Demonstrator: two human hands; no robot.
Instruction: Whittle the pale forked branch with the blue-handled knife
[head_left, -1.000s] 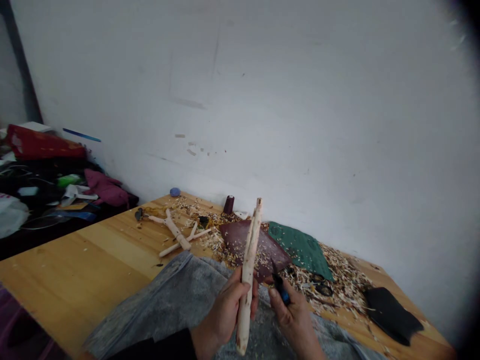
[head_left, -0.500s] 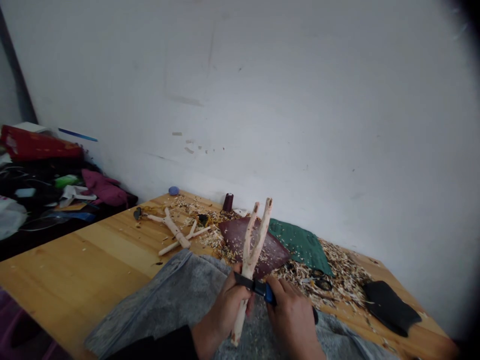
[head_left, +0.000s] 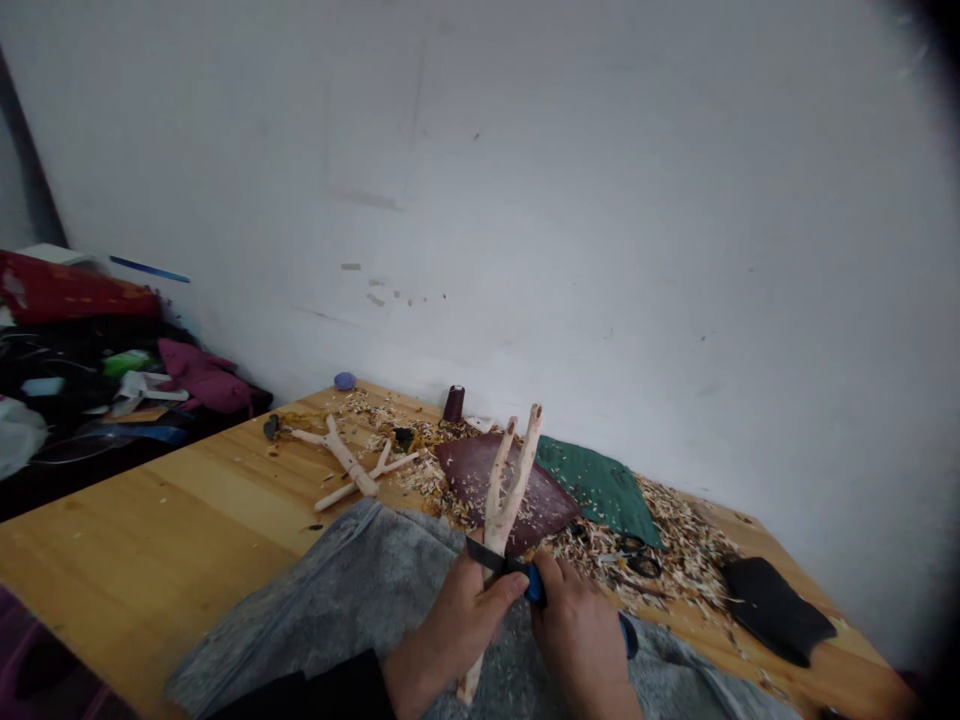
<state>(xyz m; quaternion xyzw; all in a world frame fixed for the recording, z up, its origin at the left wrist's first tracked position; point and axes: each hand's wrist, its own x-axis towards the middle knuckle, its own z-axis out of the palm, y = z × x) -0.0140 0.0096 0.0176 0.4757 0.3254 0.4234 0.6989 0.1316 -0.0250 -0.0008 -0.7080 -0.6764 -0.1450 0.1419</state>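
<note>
My left hand [head_left: 469,610] is closed around the lower stem of a peeled, pale forked stick [head_left: 504,515], whose two prongs point up and away from me. In my right hand [head_left: 577,620] is a knife [head_left: 537,584] with a blue and black handle. Its dark blade lies across the stick just below the fork. My left thumb reaches over to the knife near the base of the blade. A grey cloth [head_left: 352,590] spreads beneath both hands.
Wood shavings [head_left: 682,530] litter the wooden table [head_left: 150,510]. On it lie other peeled forked sticks [head_left: 349,462], a maroon sheet [head_left: 465,470], a green sheet [head_left: 600,480], scissors [head_left: 641,562], a black piece [head_left: 776,610] and a thread spool [head_left: 454,403]. A white wall stands behind.
My left thumb has moved from the stick onto the knife near the blade's base. The stick has dipped slightly, and the blade still rests across it below the fork.
</note>
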